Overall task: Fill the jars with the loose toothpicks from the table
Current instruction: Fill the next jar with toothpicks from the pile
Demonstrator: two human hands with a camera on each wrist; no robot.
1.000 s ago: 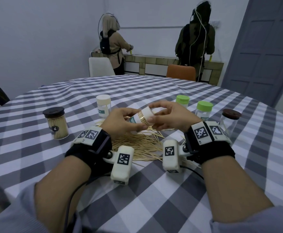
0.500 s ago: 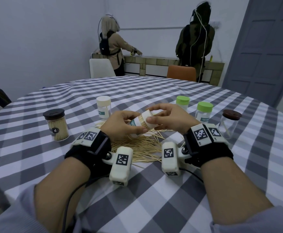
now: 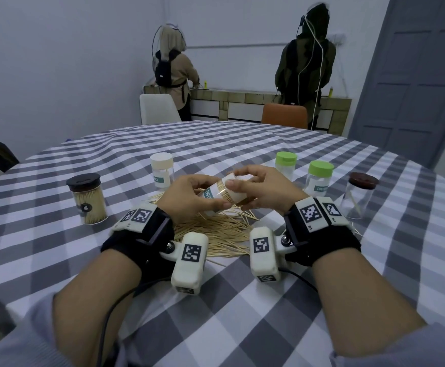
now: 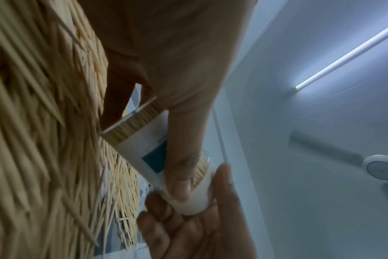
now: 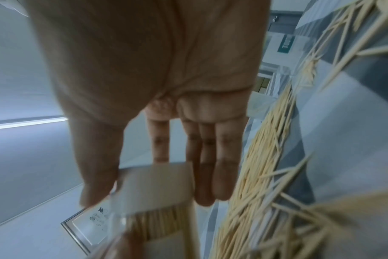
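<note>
Far left: black-lidded jar [image 3: 88,199], packed with toothpicks, upright, well apart from your hands. Behind your left hand: cream-lidded jar [image 3: 162,169], upright.

Your left hand [image 3: 189,198] has fingers and thumb curled round the body of the labelled toothpick jar [image 3: 217,197], held tilted above the pile. It looks full.

Your right hand [image 3: 262,188] has thumb and fingertips closed round the cream cap [image 3: 236,192] at the jar's mouth. Judged: you are seating or turning the cap.

Below both hands: loose toothpicks [image 3: 221,231] spread on the checked tablecloth [image 3: 242,308].

Right: 2 green-lidded jars [image 3: 319,178], then a brown-lidded jar [image 3: 359,196], nearly empty.

Risks: cap cross-seated on protruding tips; picks could jam or snap. Tilted jar spills if the cap slips. Wrists hang near the pile; a dip scatters picks.
</note>
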